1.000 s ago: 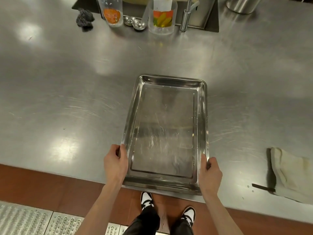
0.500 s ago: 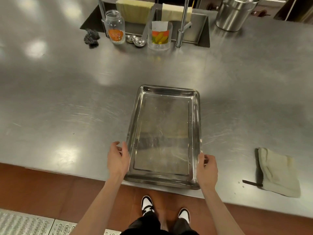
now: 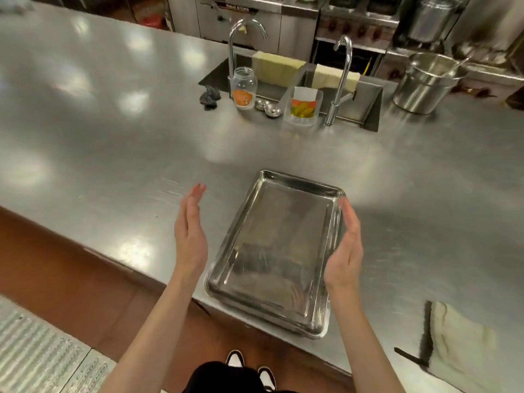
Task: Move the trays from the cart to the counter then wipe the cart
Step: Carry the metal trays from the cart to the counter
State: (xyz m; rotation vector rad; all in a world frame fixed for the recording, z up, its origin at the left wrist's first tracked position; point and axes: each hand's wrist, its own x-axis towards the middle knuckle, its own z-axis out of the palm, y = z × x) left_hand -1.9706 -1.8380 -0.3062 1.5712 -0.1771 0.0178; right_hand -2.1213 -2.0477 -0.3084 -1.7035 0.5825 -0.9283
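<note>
Now both the left hand [image 3: 189,236] and right hand [image 3: 344,251] have released the tray [image 3: 276,251].

Empty steel tray [image 3: 279,251], flat at counter [image 3: 113,154] edge

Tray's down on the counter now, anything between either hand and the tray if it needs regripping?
Nothing visible. The left hand is open beside the tray, a strip of bare counter between them. The right hand is open at its right rim.

Folded beige cloth [image 3: 465,340] near counter edge, glass jar [image 3: 243,88], steel pot [image 3: 425,83] beside sink [image 3: 365,92]
</note>
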